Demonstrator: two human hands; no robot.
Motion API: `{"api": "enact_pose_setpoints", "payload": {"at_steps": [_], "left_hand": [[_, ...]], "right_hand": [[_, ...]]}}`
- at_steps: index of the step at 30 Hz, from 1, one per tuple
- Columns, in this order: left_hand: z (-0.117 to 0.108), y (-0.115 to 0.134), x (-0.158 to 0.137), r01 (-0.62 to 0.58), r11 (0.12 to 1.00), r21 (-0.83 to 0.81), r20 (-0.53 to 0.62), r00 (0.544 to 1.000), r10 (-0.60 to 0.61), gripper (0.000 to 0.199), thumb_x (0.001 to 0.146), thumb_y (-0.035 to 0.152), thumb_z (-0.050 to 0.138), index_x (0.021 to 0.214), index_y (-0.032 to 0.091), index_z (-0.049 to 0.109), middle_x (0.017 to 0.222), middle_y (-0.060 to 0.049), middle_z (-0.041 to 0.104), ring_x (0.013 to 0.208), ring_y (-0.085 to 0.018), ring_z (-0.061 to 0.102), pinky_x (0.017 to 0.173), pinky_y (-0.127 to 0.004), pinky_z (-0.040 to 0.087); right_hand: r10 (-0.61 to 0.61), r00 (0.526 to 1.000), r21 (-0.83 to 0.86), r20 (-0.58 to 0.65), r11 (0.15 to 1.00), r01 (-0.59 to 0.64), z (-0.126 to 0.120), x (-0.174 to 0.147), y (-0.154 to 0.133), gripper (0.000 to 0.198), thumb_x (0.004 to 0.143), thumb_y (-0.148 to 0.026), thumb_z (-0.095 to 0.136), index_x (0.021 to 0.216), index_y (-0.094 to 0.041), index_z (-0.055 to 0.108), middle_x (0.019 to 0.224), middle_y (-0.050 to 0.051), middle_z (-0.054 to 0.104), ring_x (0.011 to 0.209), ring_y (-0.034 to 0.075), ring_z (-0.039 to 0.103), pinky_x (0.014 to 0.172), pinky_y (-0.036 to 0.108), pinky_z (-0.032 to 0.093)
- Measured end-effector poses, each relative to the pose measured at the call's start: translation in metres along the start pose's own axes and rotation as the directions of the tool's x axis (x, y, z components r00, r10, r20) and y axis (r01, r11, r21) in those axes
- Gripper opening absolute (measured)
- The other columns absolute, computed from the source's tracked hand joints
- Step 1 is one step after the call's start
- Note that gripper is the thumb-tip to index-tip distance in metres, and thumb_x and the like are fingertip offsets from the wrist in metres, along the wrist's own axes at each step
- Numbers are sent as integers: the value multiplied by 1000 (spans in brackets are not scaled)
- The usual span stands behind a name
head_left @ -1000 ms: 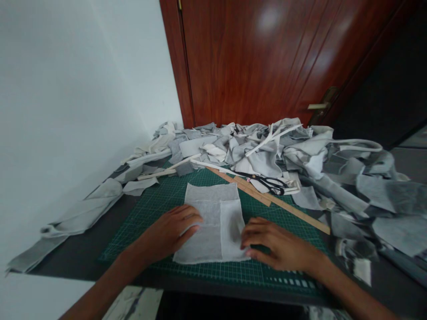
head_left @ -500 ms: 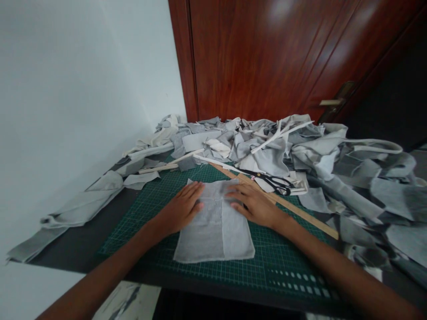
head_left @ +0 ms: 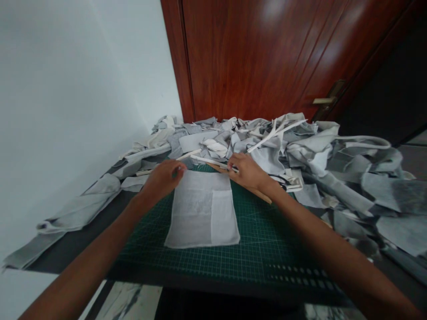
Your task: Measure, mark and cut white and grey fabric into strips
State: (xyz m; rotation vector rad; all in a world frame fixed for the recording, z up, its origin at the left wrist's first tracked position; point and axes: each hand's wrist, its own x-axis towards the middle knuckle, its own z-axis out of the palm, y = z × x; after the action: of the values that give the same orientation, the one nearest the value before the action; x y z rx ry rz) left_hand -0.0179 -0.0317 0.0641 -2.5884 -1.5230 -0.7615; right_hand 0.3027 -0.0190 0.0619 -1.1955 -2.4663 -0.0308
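Note:
A light grey pieced cloth (head_left: pixel 196 213) lies on the green cutting mat, with a paler rectangle sewn or laid at its lower right and visible seam lines. My left hand (head_left: pixel 165 178) is closed in a pinch at the cloth's upper left corner. At the upper right corner, the fingers of my right hand (head_left: pixel 247 171) are pinched together too. Both fingertips meet the far edge of the cloth, and the rest of it lies flat. Black-handled scissors (head_left: pixel 283 181) are partly hidden behind my right hand.
The green cutting mat (head_left: pixel 256 240) covers the table's middle. A wooden ruler (head_left: pixel 262 195) runs under my right forearm. Heaped grey and white fabric scraps (head_left: pixel 267 155) line the back and right, and folded strips (head_left: pixel 90 200) lie left. A wall and a brown door (head_left: pixel 250 62) stand behind.
My hands were spread flat on the cloth; now they have moved to its far corners and closed there. The cloth sits a little further left and away in view, its far edge straighter.

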Motion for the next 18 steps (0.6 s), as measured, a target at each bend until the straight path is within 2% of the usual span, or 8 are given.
{"api": "enact_pose_setpoints", "payload": {"at_steps": [3, 7, 9, 11, 13, 15, 17, 18], "left_hand": [[-34, 11, 8, -30, 999, -19, -186, 982, 26, 29, 102, 38, 49, 98, 19, 71, 94, -5, 73, 87, -21, 66, 86, -35, 52], [-68, 31, 24, -95, 995, 3, -369, 925, 89, 20, 101, 33, 57, 97, 19, 71, 93, -4, 71, 85, -17, 62, 79, -30, 50], [-78, 44, 31, -156, 987, 37, -424, 892, 157, 13, 100, 28, 62, 96, 20, 71, 92, -2, 71, 87, -16, 62, 81, -30, 49], [-87, 57, 34, -225, 971, 78, -440, 866, 236, 13, 101, 26, 62, 96, 21, 72, 94, -2, 71, 93, -17, 61, 87, -32, 49], [-95, 68, 31, -267, 956, 118, -442, 849, 291, 16, 104, 29, 61, 96, 21, 72, 95, -3, 70, 95, -19, 61, 91, -34, 48], [-103, 75, 25, -289, 946, 146, -426, 845, 324, 19, 106, 32, 59, 96, 21, 72, 95, -3, 69, 94, -19, 60, 91, -34, 47], [-111, 78, 20, -303, 940, 156, -409, 847, 341, 21, 106, 33, 59, 95, 21, 72, 94, -3, 69, 91, -19, 59, 90, -34, 47], [-114, 78, 18, -304, 939, 160, -409, 845, 344, 20, 106, 32, 59, 95, 20, 72, 94, -3, 69, 90, -18, 58, 90, -34, 47]], "right_hand": [[-53, 989, 151, -137, 986, 74, -11, -4, 1, 22, 99, -27, 55, 114, -16, 66, 115, 13, 68, 112, 30, 61, 103, 46, 48], [-143, 973, 313, -183, 929, 195, -7, 7, -7, 56, 99, -33, 60, 150, -15, 45, 152, 18, 53, 136, 30, 52, 115, 49, 43], [-142, 961, 371, -237, 901, 224, -5, 20, -15, 75, 96, -35, 66, 159, -14, 32, 163, 21, 40, 138, 30, 50, 114, 49, 45], [-135, 952, 402, -276, 883, 241, -9, 33, -25, 84, 93, -37, 71, 161, -16, 27, 166, 21, 36, 131, 29, 54, 110, 48, 48], [-157, 953, 416, -259, 872, 257, -18, 42, -34, 76, 91, -36, 72, 156, -18, 36, 154, 18, 49, 120, 27, 58, 105, 45, 49], [-197, 959, 408, -202, 874, 265, -28, 46, -39, 50, 93, -33, 70, 138, -18, 53, 127, 12, 63, 106, 23, 60, 101, 41, 49], [-221, 964, 383, -150, 885, 263, -35, 46, -40, 21, 96, -31, 66, 112, -19, 62, 104, 6, 63, 98, 21, 58, 96, 38, 48], [-226, 965, 373, -131, 891, 259, -37, 45, -38, 14, 97, -32, 65, 102, -19, 63, 99, 5, 60, 96, 21, 57, 94, 37, 47]]}}
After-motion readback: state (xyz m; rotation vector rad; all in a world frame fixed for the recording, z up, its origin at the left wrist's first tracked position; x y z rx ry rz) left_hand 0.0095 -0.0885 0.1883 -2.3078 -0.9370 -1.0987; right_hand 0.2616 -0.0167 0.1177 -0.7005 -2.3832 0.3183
